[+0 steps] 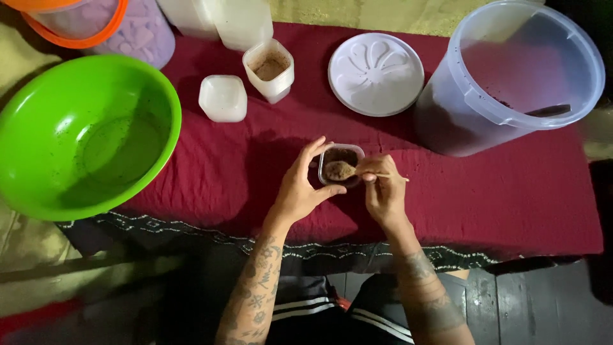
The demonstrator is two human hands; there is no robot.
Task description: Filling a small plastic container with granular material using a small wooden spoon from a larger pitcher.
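The left hand [299, 191] curls around the near side of a small clear square container [341, 163], thumb and fingers gripping its walls. The right hand [383, 190] pinches a spoon [348, 170] heaped with brown powder, held just over the container's open mouth. The container sits on a maroon cloth [511, 191], near its front edge. Beyond it stand a second small container [269, 69] with brown powder, a loose square lid [223, 98] and a round white lid [376, 74]. A green basin [76, 134] lies left, a large clear bucket [511, 76] right.
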